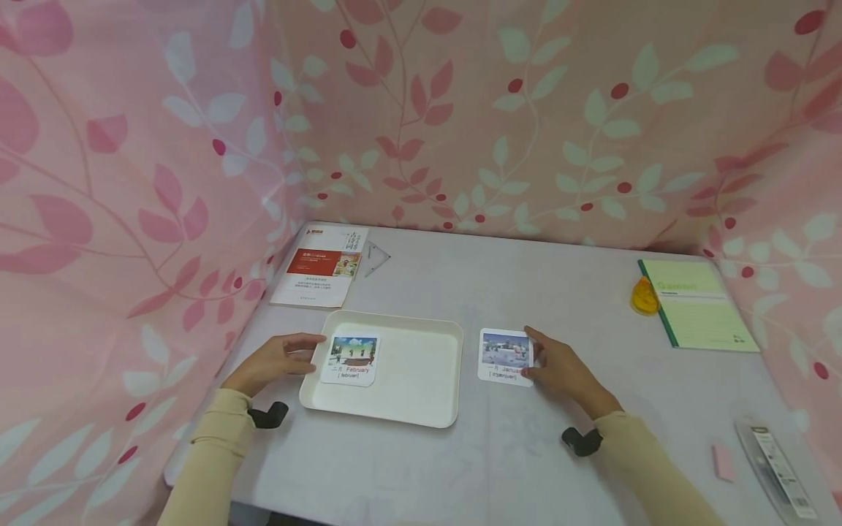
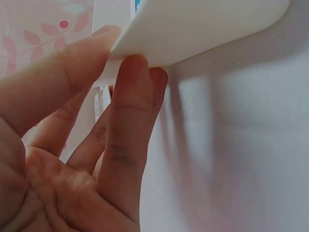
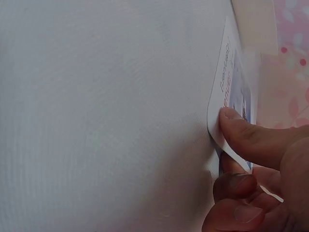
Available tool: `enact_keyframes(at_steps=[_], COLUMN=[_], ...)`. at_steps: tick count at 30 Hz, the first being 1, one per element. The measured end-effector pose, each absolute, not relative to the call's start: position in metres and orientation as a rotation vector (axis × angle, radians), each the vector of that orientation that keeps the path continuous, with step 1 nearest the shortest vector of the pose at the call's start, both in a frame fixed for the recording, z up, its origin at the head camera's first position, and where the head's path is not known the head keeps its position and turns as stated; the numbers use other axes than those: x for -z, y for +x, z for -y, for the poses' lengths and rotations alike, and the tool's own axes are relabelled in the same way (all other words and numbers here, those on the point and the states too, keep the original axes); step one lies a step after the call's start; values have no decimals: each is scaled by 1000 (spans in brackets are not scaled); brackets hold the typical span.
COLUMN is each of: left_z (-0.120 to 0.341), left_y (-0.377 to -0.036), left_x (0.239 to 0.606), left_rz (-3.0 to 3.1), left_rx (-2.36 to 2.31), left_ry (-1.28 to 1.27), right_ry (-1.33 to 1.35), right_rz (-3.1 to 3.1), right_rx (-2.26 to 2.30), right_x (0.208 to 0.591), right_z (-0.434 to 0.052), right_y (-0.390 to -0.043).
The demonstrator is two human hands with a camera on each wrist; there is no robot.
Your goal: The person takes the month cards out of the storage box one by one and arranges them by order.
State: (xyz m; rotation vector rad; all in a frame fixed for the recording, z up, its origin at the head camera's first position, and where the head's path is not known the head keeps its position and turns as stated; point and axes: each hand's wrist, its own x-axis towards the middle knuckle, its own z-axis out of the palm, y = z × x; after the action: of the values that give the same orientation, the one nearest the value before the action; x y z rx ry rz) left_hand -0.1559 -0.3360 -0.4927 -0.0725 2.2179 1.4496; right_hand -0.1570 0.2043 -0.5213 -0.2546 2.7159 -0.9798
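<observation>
A white tray (image 1: 408,372) lies on the pale table (image 1: 526,438), and a "February" picture card (image 1: 352,359) rests in its left part. My left hand (image 1: 314,351) is at the tray's left rim. In the left wrist view its thumb lies on top of the tray (image 2: 203,24) edge with the fingers (image 2: 133,96) under it, so the left hand (image 2: 120,48) pinches the rim. To the right of the tray a "January" card (image 1: 503,354) lies on the table. My right hand (image 1: 529,352) pinches the right edge of the January card (image 3: 231,72), thumb (image 3: 241,128) on top and fingers beneath.
A booklet (image 1: 322,267) and a clear set square (image 1: 376,257) lie at the back left. A green notebook (image 1: 697,303) and an orange object (image 1: 645,296) are at the back right. A pink eraser (image 1: 722,462) and a packaged ruler (image 1: 776,467) sit at the front right. A pink leaf-print curtain (image 1: 131,183) walls three sides.
</observation>
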Motion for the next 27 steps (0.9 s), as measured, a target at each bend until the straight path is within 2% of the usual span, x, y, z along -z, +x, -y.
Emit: enact_keyframes(at_steps=[10, 17, 22, 27], left_z=[336, 337, 337, 335], left_y=[-155, -156, -153, -155], left_x=[489, 493, 494, 494], left_rz=[-2218, -2225, -2233, -2241], left_rx=[-1441, -1445, -1423, -1433], left_ry=[-81, -98, -116, -99], right_ry=[-360, -315, -257, -248], right_rz=[-2759, -2734, -2837, -2813], right_rx=[789, 761, 924, 1209], right_x=[513, 506, 503, 487], right_z=[-202, -198, -185, -147], right_y=[-160, -166, -171, -175])
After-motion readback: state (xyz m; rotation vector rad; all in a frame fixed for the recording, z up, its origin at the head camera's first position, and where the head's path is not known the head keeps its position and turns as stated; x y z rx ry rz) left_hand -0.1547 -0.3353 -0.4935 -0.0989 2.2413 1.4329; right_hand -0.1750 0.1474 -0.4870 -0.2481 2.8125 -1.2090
